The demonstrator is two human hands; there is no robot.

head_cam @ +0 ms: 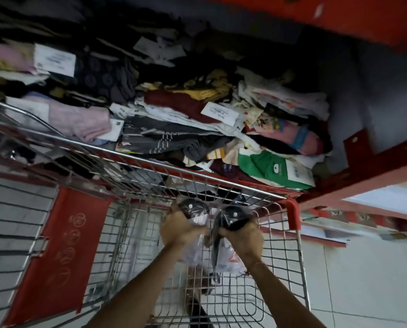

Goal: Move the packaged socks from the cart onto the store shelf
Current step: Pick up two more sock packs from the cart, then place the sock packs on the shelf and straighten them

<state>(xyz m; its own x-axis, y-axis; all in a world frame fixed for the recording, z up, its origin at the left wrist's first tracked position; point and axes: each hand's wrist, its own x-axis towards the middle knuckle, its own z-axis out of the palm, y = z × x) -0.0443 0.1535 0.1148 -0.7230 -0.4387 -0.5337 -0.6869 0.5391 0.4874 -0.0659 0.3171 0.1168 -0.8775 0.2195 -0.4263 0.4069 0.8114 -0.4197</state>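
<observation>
Both my hands are down inside the wire cart (221, 176), each closed on a pack of dark socks in clear plastic. My left hand (180, 230) grips one sock pack (193, 210) and my right hand (244, 237) grips another sock pack (233, 217) right beside it. More plastic-wrapped packs (228, 259) lie under my hands in the cart. Beyond the cart's far rim, the red store shelf (368, 162) holds a loose heap of packaged socks (185, 119) in many colours with white labels.
A red plastic panel (62, 252) hangs on the cart's left side. A red corner bumper (292, 209) caps the cart's far right corner, close to the shelf edge. White tiled floor (363, 280) lies to the right, under a lower red shelf lip (363, 216).
</observation>
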